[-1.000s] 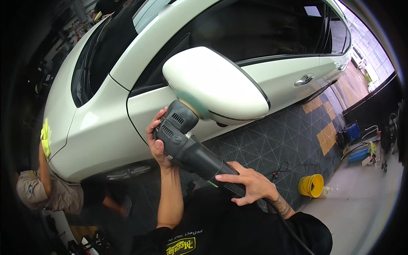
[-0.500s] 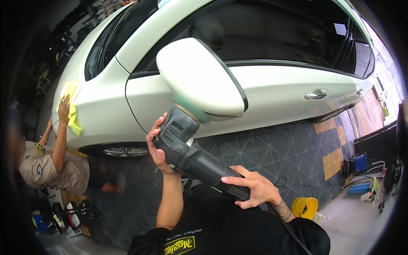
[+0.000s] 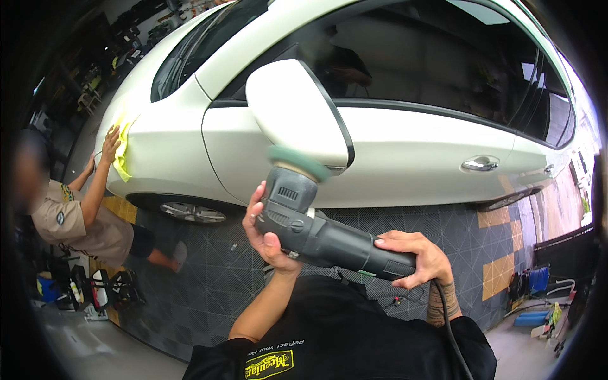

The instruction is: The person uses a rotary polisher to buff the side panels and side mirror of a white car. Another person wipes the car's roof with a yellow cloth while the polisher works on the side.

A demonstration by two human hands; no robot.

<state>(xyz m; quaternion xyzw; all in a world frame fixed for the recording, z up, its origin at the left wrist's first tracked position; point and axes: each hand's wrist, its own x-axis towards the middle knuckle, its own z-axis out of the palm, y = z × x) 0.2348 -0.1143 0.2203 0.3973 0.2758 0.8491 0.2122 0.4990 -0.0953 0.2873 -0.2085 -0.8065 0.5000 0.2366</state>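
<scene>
Both my hands hold a black corded polisher (image 3: 329, 237). Around the gear head near the pad is my left hand (image 3: 269, 244), fingers closed. My right hand (image 3: 418, 256) grips the rear end of the body, where the power cord (image 3: 451, 332) comes out. The polisher's green foam pad (image 3: 297, 162) lies against the lower edge of the white side mirror (image 3: 294, 104). That mirror juts out from the front door of a white car (image 3: 405, 149). The pad's outline looks slightly smeared.
To the left, a co-worker (image 3: 95, 221) presses a yellow cloth (image 3: 124, 149) on the front fender. Dark floor tiles (image 3: 183, 297) with tan patches lie below the car. A blue hose reel (image 3: 538, 280) stands at the right. Bottles and gear (image 3: 88, 288) sit at lower left.
The polisher and both hands have shifted to the right in view and tilted flatter, with the pad still at the mirror's underside. The yellow bucket is no longer in sight.
</scene>
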